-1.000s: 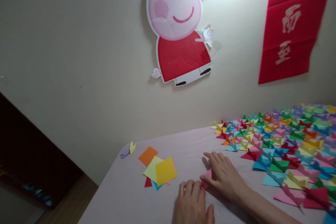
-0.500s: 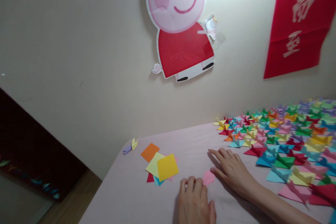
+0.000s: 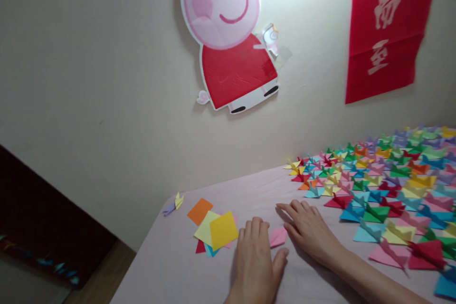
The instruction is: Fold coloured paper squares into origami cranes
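A small folded pink paper (image 3: 278, 236) lies on the pink table (image 3: 171, 266) between my two hands. My left hand (image 3: 253, 261) rests flat just to its left, fingers together and stretched out, thumb out toward the paper. My right hand (image 3: 309, 230) lies flat just right of it, fingers spread, touching or nearly touching its edge. Neither hand holds anything.
A loose stack of coloured paper squares (image 3: 217, 231), yellow on top, lies left of my hands. Two small folded pieces (image 3: 174, 203) sit near the table's left corner. Several folded paper shapes (image 3: 384, 190) cover the table's right side. A cartoon pig cutout (image 3: 228, 38) and red banner (image 3: 386, 28) hang on the wall.
My right hand came off the pink paper and now lies beside it. My left hand slid forward, flattened next to the paper. The view shifted slightly.
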A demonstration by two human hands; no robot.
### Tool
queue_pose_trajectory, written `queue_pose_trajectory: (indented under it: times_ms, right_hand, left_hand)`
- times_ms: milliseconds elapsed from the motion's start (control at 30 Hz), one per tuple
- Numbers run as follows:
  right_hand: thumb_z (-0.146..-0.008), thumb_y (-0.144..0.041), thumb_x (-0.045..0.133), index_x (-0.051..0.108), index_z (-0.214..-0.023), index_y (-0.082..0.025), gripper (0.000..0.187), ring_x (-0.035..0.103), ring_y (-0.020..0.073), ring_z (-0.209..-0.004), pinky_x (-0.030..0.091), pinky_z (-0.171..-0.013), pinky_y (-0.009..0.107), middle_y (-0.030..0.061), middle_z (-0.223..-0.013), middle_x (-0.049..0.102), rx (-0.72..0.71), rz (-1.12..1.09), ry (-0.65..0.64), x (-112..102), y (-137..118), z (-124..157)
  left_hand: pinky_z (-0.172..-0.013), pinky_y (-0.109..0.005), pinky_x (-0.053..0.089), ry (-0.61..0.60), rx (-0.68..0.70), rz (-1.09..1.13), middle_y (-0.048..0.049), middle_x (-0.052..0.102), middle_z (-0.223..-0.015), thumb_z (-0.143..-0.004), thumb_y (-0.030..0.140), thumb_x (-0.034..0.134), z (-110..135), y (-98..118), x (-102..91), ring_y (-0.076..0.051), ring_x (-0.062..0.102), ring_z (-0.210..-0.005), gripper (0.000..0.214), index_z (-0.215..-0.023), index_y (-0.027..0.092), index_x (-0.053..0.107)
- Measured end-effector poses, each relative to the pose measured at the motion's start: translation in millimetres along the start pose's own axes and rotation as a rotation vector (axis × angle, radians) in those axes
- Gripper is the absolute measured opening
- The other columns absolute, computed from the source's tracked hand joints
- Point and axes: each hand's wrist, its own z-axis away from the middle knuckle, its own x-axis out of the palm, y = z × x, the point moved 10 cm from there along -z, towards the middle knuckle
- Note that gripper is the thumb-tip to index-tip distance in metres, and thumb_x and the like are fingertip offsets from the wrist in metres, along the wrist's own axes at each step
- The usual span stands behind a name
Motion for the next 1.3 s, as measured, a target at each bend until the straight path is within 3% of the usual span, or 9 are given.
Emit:
queue_pose_trajectory:
  times_ms: [67, 167, 333, 567, 733, 867, 967, 1300]
  right_hand:
    - [-0.088, -0.016, 0.047, 0.062, -0.124, -0.023, 0.039, 0.054, 0.0273, -0.098, 0.037, -0.084, 0.04, 0.0093, -0.107, 0.063, -0.002, -0.005, 0.012, -0.8, -0.3, 0.5]
    - [-0.087, -0.016, 0.048, 0.063, -0.121, -0.024, 0.038, 0.055, 0.0269, -0.097, 0.037, -0.083, 0.039, 0.0084, -0.105, 0.063, -0.002, -0.007, 0.027, -3.0, -0.8, 0.8]
    - [-0.086, -0.015, 0.05, 0.063, -0.119, -0.024, 0.036, 0.054, 0.0278, -0.097, 0.037, -0.082, 0.04, 0.0083, -0.104, 0.063, 0.005, -0.049, 0.008, -2.6, 0.3, 0.4]
    - [-0.085, -0.01, 0.047, 0.063, -0.117, -0.026, 0.039, 0.054, 0.0273, -0.098, 0.038, -0.083, 0.04, 0.008, -0.105, 0.063, 0.035, -0.145, 0.024, 7.1, 14.8, 0.3]
    - [-0.094, -0.022, 0.042, 0.062, -0.106, -0.025, 0.024, 0.055, 0.0256, -0.093, 0.042, -0.083, 0.04, 0.007, -0.097, 0.064, 0.006, -0.355, 0.051, -4.0, 10.6, -0.7]
    - [-0.079, -0.008, 0.045, 0.057, -0.094, -0.023, 0.025, 0.054, 0.024, -0.094, 0.044, -0.086, 0.04, 0.0059, -0.096, 0.061, -0.075, -0.496, 0.002, -15.8, -8.1, 0.6]
    - [-0.071, -0.003, 0.044, 0.056, -0.09, -0.023, 0.03, 0.053, 0.0237, -0.096, 0.044, -0.087, 0.04, 0.0049, -0.096, 0.061, -0.137, -0.476, -0.059, -17.8, -21.3, 1.9]
    - [-0.074, -0.006, 0.052, 0.062, -0.084, -0.022, 0.021, 0.054, 0.023, -0.095, 0.042, -0.088, 0.04, 0.0036, -0.093, 0.061, -0.141, -0.395, -0.123, -14.5, -26.9, 0.5]
  left_hand:
    - [-0.088, -0.039, 0.043, -0.047, -0.013, 0.04, -0.0072, 0.061, -0.114, -0.082, 0.035, 0.071, -9.1, 1.3, 11.2, -0.027, 0.054, -0.104, 0.04, -0.116, 0.019, 0.059]
    - [-0.085, -0.038, 0.042, -0.182, -0.092, 0.134, -0.0044, 0.062, -0.108, -0.082, 0.029, 0.072, -15.8, -2.9, 27.7, -0.026, 0.054, -0.102, 0.026, -0.105, 0.022, 0.062]
    - [-0.086, -0.037, 0.039, -0.29, -0.174, 0.28, -0.0046, 0.061, -0.101, -0.085, 0.021, 0.067, -15.3, -7.5, 30.6, -0.025, 0.053, -0.098, 0.013, -0.096, 0.02, 0.06]
    - [-0.087, -0.038, 0.035, -0.284, -0.201, 0.366, -0.0047, 0.06, -0.101, -0.083, 0.019, 0.068, -12.5, -11.8, 33.3, -0.026, 0.052, -0.098, 0.015, -0.095, 0.02, 0.058]
    - [-0.084, -0.037, 0.035, -0.221, -0.214, 0.447, -0.0038, 0.061, -0.099, -0.08, 0.017, 0.067, -13.7, -14.4, 29.9, -0.025, 0.052, -0.095, 0.016, -0.092, 0.021, 0.057]
    - [-0.081, -0.035, 0.036, -0.181, -0.222, 0.517, -0.0027, 0.061, -0.095, -0.078, 0.015, 0.065, -14.6, -15.9, 28.3, -0.024, 0.053, -0.091, 0.015, -0.089, 0.021, 0.057]
    - [-0.082, -0.035, 0.037, -0.171, -0.226, 0.547, -0.0025, 0.062, -0.094, -0.079, 0.015, 0.064, -14.3, -16.6, 28.8, -0.024, 0.053, -0.092, 0.014, -0.089, 0.022, 0.058]
    - [-0.078, -0.033, 0.037, -0.142, -0.232, 0.564, -0.0018, 0.063, -0.09, -0.084, 0.013, 0.06, -14.6, -20.4, 30.1, -0.022, 0.054, -0.087, 0.008, -0.085, 0.022, 0.06]
